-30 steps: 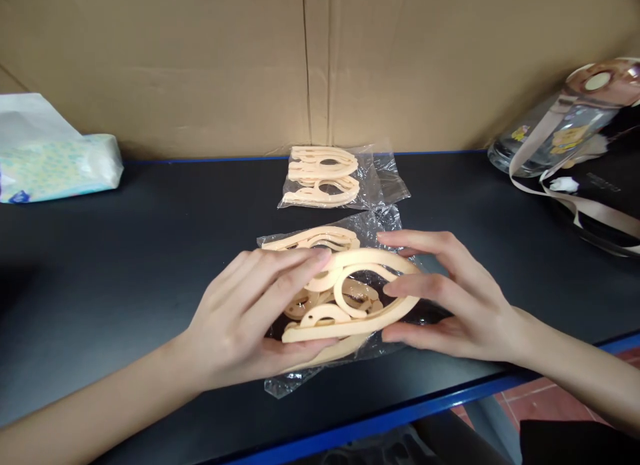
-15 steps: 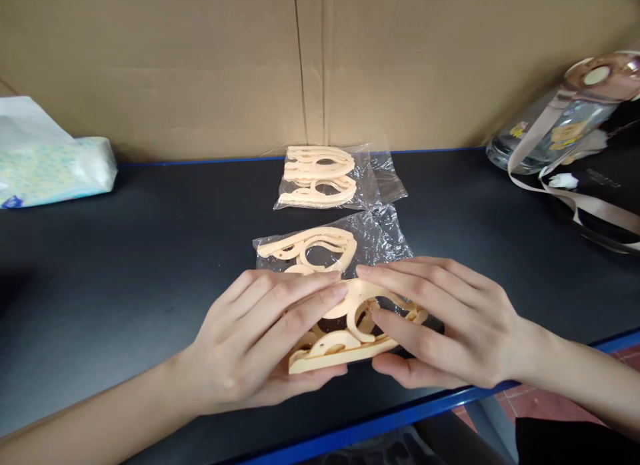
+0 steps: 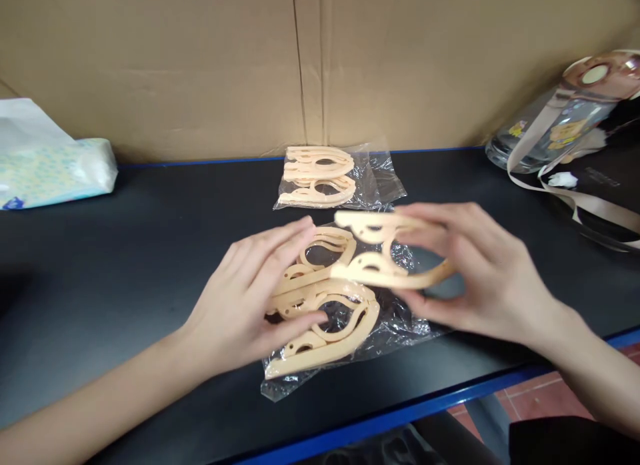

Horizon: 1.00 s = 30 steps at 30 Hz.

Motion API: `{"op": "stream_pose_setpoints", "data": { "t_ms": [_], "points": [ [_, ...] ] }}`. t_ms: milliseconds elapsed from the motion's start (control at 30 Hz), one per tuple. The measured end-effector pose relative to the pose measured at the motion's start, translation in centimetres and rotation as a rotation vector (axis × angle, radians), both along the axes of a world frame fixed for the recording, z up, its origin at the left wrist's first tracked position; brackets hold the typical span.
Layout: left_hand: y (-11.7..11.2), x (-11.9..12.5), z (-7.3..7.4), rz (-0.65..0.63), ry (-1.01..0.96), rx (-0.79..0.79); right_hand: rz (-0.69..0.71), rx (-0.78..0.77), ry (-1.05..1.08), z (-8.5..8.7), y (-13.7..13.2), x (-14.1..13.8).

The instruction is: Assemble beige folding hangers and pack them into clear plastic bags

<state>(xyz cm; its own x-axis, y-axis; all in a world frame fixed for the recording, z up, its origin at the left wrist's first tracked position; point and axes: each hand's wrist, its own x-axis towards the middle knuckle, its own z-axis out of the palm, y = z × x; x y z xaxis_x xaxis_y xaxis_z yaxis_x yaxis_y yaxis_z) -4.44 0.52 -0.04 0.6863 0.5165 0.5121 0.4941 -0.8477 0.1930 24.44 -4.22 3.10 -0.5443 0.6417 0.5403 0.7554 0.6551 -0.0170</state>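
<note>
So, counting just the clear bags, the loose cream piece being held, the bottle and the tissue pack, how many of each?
Clear bags with cream pieces: 2, the far bag and the near bag
Loose cream frame in the right hand: 1
Bottle: 1
Tissue pack: 1
Total: 5

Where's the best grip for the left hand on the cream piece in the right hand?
Probably across both straight ends of the cream piece, coming from the person's left, thumb below and fingers above: those ends are uncovered and point toward the open left hand, while the right hand covers the curved end.
</note>
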Motion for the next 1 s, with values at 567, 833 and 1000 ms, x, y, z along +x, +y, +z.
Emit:
{"op": "stream_pose_setpoints", "data": {
  "t_ms": [567, 833, 1000],
  "points": [
    [2.4, -1.5, -1.2, 0.061, 0.141, -0.349, -0.101, -0.425, -0.120, 0.6, 1.3, 7.4],
    [2.8, -1.6, -1.3, 0.102, 0.120, -0.312, -0.024, -0.503, -0.114, 0.9, 0.9, 5.9],
    [2.5, -1.4, -1.4, 0.026, 0.094, -0.234, 0.021, -0.546, -0.011, 1.3, 0.3, 3.7]
  ]
}}
